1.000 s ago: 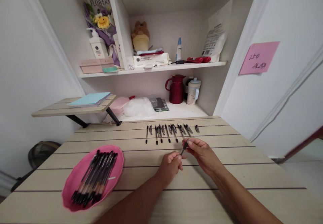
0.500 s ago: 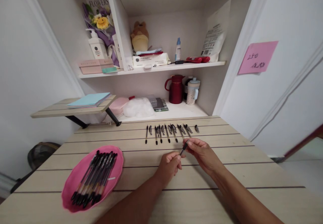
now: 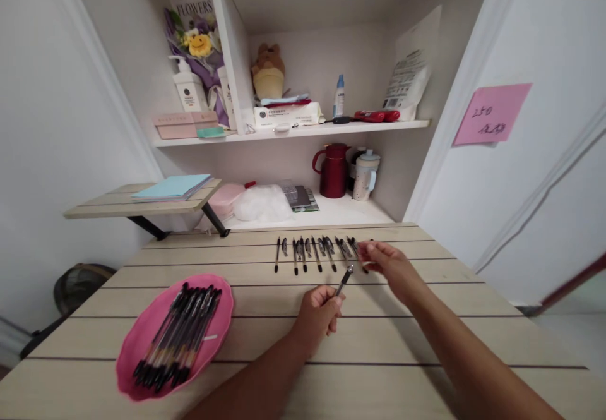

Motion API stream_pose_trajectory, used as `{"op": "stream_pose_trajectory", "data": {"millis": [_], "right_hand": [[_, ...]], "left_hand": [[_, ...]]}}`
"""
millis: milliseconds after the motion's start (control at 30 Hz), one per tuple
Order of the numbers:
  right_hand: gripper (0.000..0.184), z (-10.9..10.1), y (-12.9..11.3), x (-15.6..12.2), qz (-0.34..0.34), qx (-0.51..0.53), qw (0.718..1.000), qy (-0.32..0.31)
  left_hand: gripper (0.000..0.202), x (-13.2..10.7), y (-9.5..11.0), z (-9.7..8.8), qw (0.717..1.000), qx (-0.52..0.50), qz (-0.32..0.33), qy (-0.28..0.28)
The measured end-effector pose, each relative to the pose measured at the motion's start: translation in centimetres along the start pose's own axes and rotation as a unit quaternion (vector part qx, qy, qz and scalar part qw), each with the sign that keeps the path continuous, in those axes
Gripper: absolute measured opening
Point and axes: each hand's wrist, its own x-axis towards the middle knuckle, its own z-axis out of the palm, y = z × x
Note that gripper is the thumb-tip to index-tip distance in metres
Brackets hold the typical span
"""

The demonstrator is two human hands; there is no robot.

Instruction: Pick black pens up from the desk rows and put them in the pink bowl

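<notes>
My left hand (image 3: 320,309) is closed round a black pen (image 3: 344,280) whose tip points up and to the right. My right hand (image 3: 386,262) reaches over the right end of a row of pens and caps (image 3: 315,251) lying on the wooden table (image 3: 426,338). Its fingers are pinched together at the row; what they hold is too small to make out. A pink plate (image 3: 137,344) at the left of the table carries several black pens (image 3: 177,335).
Behind the table a white alcove holds a red jug (image 3: 332,170), a white cup (image 3: 363,174) and a plastic bag (image 3: 261,202). A small side table (image 3: 137,202) with a blue book stands at the left. A pink note (image 3: 492,114) hangs on the right wall.
My right hand has let go of the pen's tip and moved up and away to the right end of the row. My left hand keeps the pen.
</notes>
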Motion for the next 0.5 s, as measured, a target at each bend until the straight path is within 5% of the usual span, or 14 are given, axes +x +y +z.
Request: {"op": "stream_pose_trajectory", "data": {"millis": [67, 133, 300, 500], "right_hand": [[0.033, -1.6, 0.2, 2.9, 0.011, -0.240, 0.963, 0.118], [0.028, -2.7, 0.7, 5.5, 0.023, -0.304, 0.939, 0.157], [0.017, -2.7, 2.6, 8.2, 0.039, -0.336, 0.926, 0.171], [0.013, -2.9, 3.4, 7.1, 0.048, -0.279, 0.945, 0.164]], "left_hand": [[0.032, 0.0, 0.0, 0.0, 1.000, -0.002, 0.006, -0.003], [0.032, 0.0, -0.1, 0.0, 1.000, -0.005, 0.006, -0.007], [0.032, 0.2, -0.6, -0.2, 1.000, -0.016, -0.013, -0.002], [0.029, 0.2, -0.4, -0.2, 1.000, -0.005, -0.012, -0.011]]}}
